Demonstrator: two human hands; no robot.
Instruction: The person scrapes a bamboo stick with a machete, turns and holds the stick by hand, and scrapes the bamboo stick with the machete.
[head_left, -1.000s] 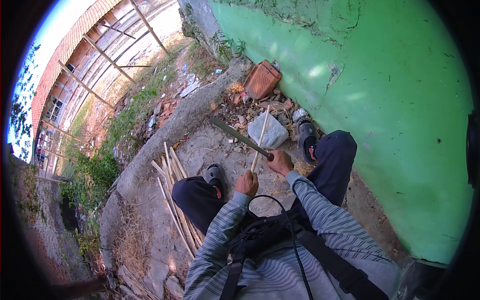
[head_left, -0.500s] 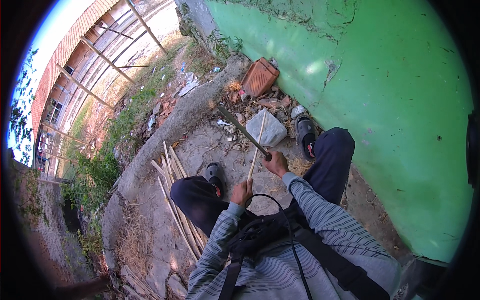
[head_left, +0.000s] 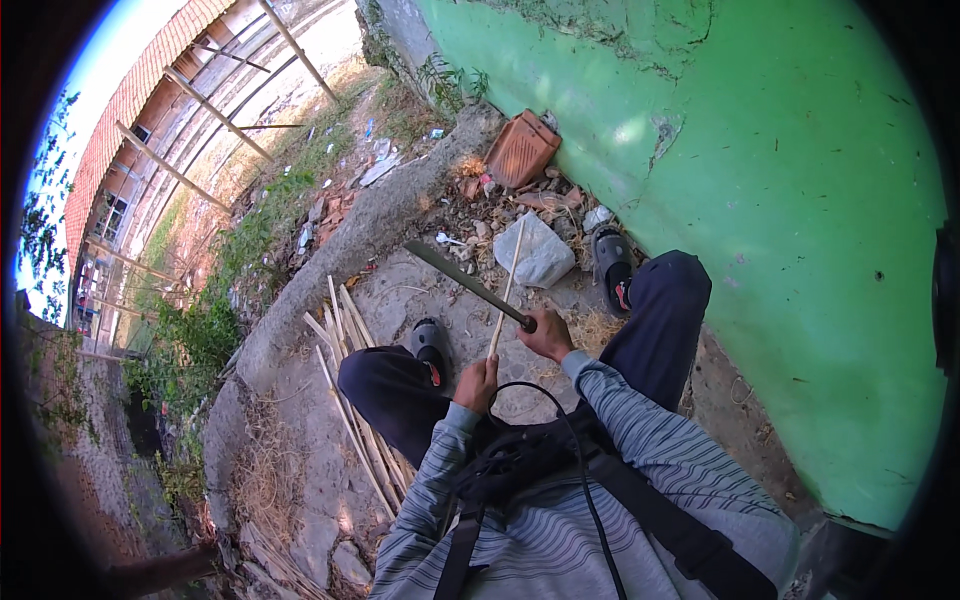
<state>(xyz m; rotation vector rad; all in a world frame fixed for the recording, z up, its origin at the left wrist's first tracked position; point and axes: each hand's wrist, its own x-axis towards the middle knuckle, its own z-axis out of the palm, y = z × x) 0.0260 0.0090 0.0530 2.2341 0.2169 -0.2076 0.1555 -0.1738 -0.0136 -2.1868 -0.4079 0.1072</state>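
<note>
My right hand (head_left: 547,335) is closed round the dark handle of a long machete (head_left: 458,276), its blade slanting up and to the left. Crossing beneath the blade is a thin pale bamboo strip (head_left: 512,268); my left hand (head_left: 477,383) is closed on its lower end, between my knees. The strip's far end reaches the whitish stone block (head_left: 535,249) in front of me; whether it rests on the block I cannot tell. Beside my left leg lies a pile of similar bamboo strips (head_left: 352,418) on the ground.
A green wall (head_left: 760,230) rises close on my right. A low curved concrete ledge (head_left: 330,275) runs along the left, with weeds (head_left: 195,345) beyond it. An orange roof tile (head_left: 522,149) leans near the wall among rubble. My shoes stand either side of the work.
The machete has swung left and its blade now shows broader, lying flatter across the strip. My right hand has shifted slightly left; my left hand has moved a little up and left.
</note>
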